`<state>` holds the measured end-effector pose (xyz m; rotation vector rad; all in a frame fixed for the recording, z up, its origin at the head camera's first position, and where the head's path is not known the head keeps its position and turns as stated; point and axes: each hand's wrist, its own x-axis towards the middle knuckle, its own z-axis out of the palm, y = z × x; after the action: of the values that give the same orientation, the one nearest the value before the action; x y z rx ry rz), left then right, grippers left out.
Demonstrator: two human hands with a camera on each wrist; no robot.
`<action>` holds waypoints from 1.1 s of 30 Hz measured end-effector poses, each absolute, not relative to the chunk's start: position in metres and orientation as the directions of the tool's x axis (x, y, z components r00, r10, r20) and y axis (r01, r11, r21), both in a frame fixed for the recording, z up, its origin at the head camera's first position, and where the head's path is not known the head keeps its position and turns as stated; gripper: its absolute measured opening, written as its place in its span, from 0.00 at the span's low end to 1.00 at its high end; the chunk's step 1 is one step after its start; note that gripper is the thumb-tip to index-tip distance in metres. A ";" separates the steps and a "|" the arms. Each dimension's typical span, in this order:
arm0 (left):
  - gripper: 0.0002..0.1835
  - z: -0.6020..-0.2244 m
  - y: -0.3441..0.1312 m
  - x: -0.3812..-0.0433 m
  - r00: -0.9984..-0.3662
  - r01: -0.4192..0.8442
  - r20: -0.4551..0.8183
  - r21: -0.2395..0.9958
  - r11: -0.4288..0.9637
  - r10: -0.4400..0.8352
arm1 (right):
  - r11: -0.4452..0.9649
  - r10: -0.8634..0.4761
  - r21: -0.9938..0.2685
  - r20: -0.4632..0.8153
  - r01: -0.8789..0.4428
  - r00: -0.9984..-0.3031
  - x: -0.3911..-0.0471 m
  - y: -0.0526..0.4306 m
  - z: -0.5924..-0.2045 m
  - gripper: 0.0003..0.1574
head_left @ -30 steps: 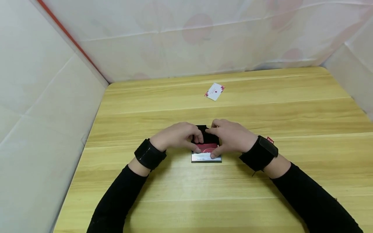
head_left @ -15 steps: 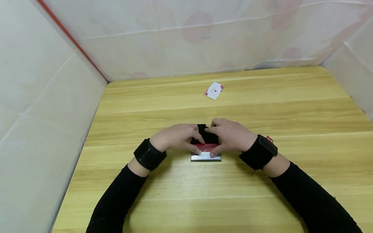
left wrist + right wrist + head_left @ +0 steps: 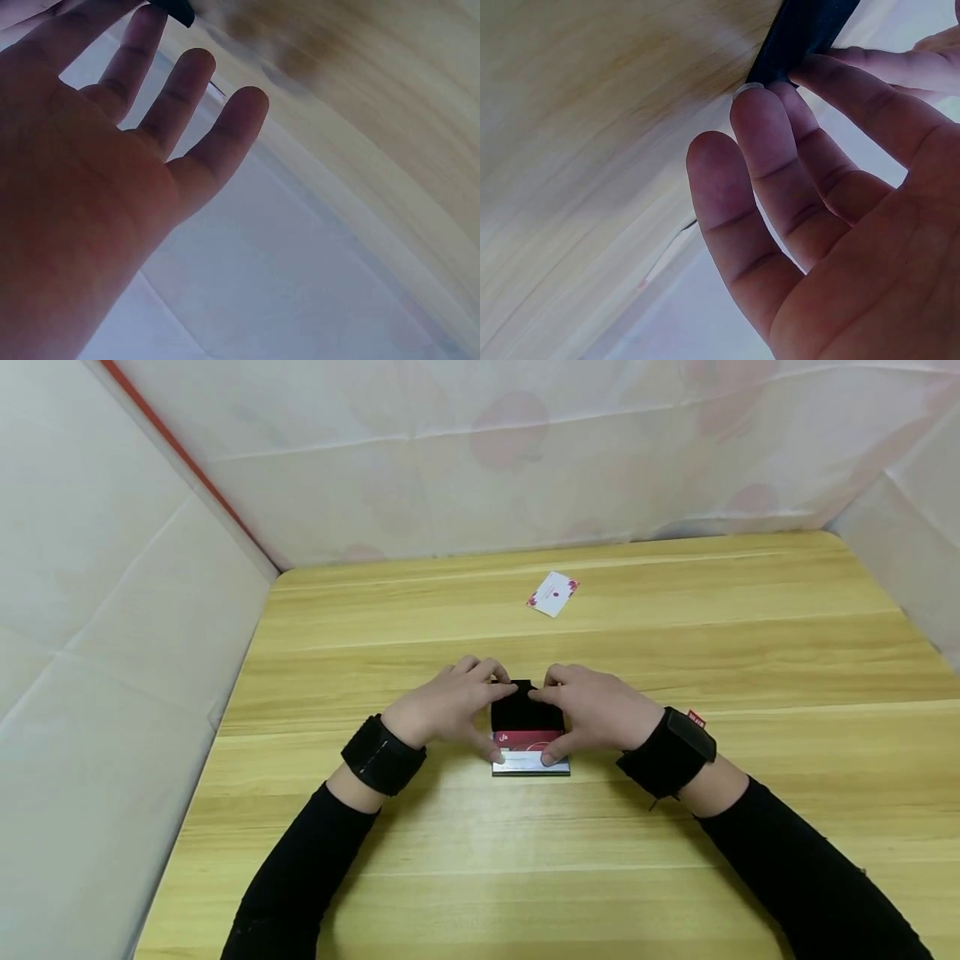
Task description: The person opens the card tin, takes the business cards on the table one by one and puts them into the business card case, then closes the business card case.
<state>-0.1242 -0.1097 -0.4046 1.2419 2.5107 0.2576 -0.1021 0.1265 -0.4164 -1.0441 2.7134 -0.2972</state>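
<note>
A card case [image 3: 527, 710] lies opened on the table in the head view, its black flap on the far side. Inside it a red card [image 3: 517, 740] with a white mark shows above the silvery front panel. My left hand [image 3: 452, 702] has its thumb on the panel's left end and its forefinger at the flap's far left. From the other side my right hand [image 3: 600, 708] holds the case, thumb on the panel and forefinger over the flap's right part. In the right wrist view, fingertips meet the dark edge of the case [image 3: 802, 34]; the left wrist view shows only its corner [image 3: 178, 10].
A white card [image 3: 553, 594] with pink corner patterns lies farther back on the wooden table [image 3: 480, 868]. Pale cloth walls [image 3: 517, 468] enclose the table at the back and both sides.
The fingers of my left hand have moved away from over the red card to the flap's far left edge, uncovering the card's white mark. My right hand stays where it was.
</note>
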 end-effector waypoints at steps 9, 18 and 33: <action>0.53 -0.408 -0.107 -0.121 -0.575 0.743 -0.233 0.253 0.620 0.784 | 0.719 -0.680 -0.287 -0.106 -0.633 -0.725 -0.109 0.131 -0.418 0.51; 0.52 -0.408 -0.103 -0.124 -0.592 0.743 -0.223 0.221 0.631 0.775 | 0.801 -0.571 -0.234 -0.023 -0.551 -0.821 -0.158 0.137 -0.427 0.25; 0.54 -0.411 -0.092 -0.126 -0.593 0.750 -0.210 0.206 0.628 0.777 | 0.867 -0.489 -0.191 -0.154 -0.460 -0.859 -0.187 0.147 -0.428 0.42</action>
<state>-0.1256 -0.0923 -0.4110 1.2370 2.5739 0.1386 -0.1872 0.1475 -0.4283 -0.7298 2.8429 -0.2185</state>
